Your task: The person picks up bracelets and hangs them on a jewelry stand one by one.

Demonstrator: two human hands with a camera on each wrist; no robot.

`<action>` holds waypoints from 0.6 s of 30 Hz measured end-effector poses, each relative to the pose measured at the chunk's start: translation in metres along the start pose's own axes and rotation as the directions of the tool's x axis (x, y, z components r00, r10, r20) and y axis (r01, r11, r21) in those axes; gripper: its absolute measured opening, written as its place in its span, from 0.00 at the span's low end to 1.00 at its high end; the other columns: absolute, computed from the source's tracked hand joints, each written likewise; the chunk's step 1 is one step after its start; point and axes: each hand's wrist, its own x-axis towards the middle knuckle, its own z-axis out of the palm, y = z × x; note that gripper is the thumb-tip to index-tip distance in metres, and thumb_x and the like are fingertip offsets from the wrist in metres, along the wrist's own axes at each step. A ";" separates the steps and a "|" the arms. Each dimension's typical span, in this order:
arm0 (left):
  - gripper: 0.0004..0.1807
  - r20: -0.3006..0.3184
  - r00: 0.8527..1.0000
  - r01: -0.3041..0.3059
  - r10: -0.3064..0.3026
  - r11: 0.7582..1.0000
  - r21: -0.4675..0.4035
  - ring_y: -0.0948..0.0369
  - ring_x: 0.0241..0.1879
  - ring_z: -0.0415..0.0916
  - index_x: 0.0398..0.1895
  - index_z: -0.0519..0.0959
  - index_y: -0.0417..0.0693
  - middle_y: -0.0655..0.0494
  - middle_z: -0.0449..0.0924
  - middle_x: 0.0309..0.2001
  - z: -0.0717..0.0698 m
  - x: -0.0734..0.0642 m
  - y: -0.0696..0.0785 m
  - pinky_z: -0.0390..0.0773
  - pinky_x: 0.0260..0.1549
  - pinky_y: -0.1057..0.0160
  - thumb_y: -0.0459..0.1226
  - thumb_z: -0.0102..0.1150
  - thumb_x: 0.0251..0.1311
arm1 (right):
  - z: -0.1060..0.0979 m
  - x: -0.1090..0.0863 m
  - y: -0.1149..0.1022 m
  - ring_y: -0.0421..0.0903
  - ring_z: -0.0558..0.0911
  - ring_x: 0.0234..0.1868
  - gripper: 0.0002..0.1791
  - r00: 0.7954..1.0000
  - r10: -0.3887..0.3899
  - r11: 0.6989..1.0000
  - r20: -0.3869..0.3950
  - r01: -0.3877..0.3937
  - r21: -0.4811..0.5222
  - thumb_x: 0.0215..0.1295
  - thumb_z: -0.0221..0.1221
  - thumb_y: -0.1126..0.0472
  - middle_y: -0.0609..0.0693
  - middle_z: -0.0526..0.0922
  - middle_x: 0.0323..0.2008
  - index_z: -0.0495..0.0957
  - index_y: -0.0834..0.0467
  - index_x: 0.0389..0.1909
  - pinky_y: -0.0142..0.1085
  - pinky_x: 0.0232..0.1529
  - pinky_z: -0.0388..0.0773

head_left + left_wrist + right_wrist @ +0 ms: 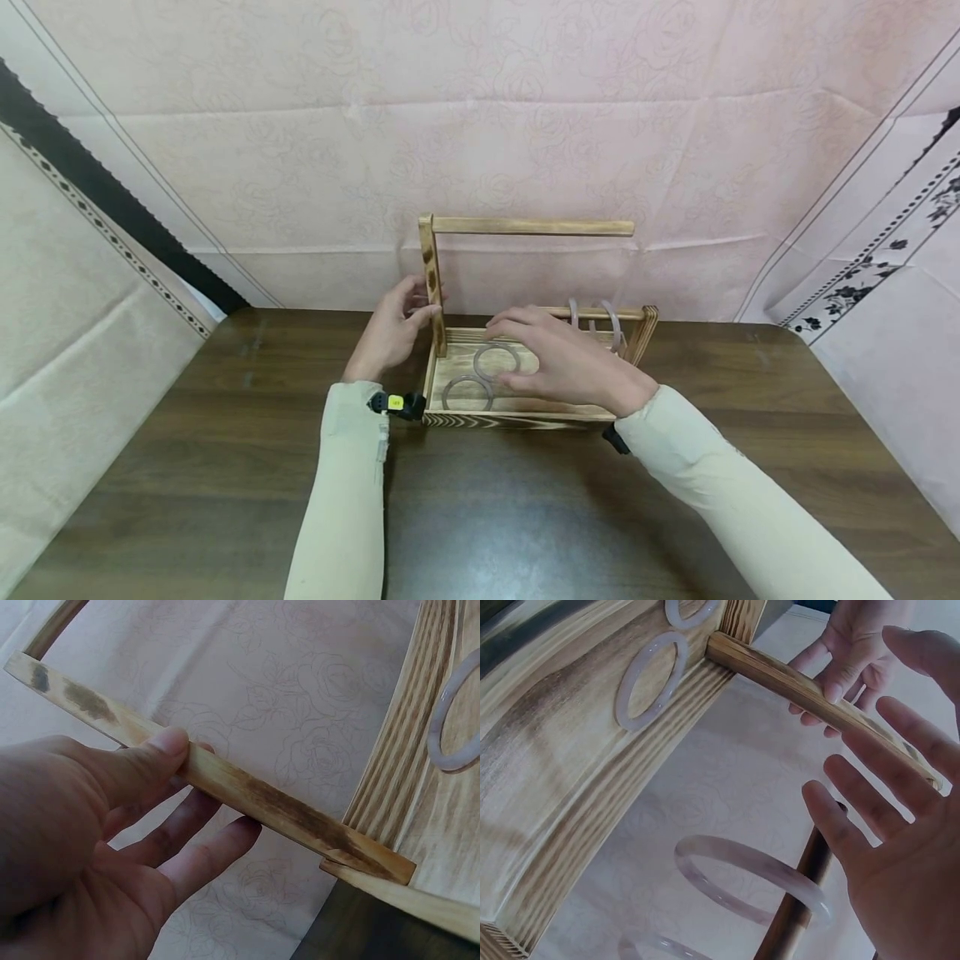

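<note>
My left hand [393,329] pinches the upright wooden post [247,791] at the left of a display rack, thumb on one side and fingers behind. A long wooden bar [532,227] runs right from the post's top. Over the rack's tray [517,412] hovers my right hand [562,358], fingers spread and holding nothing. Two pale bangles lie flat in the tray; one bangle [621,705] is nearer the back edge, the other bangle [671,615] closer to the front. More pale bangles [735,851] hang on the lower wooden rod [784,930]. My right hand hides part of the tray.
The rack stands near the back edge of a dark brown wooden table [495,517]. Behind it hangs a pale pink patterned cloth [480,150]. A short right post [640,337] carries the lower rod's end.
</note>
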 end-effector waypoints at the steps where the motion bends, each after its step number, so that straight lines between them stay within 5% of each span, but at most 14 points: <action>1: 0.19 0.000 1.000 -0.001 0.001 1.000 -0.001 0.48 0.62 0.77 0.65 0.71 0.39 0.40 0.81 0.62 0.000 0.000 0.000 0.80 0.61 0.47 0.31 0.54 0.73 | 0.000 0.001 0.000 0.46 0.74 0.68 0.24 1.000 0.001 1.000 0.003 -0.001 -0.001 0.66 0.67 0.49 0.44 0.78 0.64 0.77 0.47 0.62 0.45 0.70 0.73; 18: 0.20 -0.005 1.000 -0.004 0.004 1.000 0.008 0.49 0.62 0.76 0.66 0.70 0.41 0.40 0.80 0.62 0.001 -0.001 -0.001 0.78 0.62 0.46 0.33 0.54 0.74 | 0.010 0.011 0.001 0.47 0.76 0.66 0.22 0.999 -0.033 0.999 0.009 0.033 -0.014 0.66 0.67 0.53 0.46 0.79 0.61 0.78 0.51 0.60 0.44 0.75 0.68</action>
